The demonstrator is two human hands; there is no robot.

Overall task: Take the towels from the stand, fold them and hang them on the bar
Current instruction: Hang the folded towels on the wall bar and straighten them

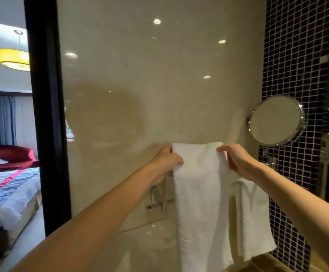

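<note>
Nubbly white towel (pixel 201 193), top corners in curled fingers of left hand (pixel 166 161), right hand (pixel 238 160) (second towel (pixel 252 216) beside).

Round wall mirror (pixel 277 120), yellow ceiling lamp (pixel 14 59), red armchair (pixel 8 158), bed (pixel 8 191)

A white towel (pixel 201 193), folded into a long narrow strip, hangs straight down against the glossy beige wall. Its top edge is pinched at the left corner by the left grip (pixel 167 161) and at the right corner by the right grip (pixel 236 160). A short chrome stub of the bar (pixel 170 200) shows at its left edge, well below that top edge, and a second white towel (pixel 252 218) hangs folded just to its right, partly behind it and sitting lower.
</note>
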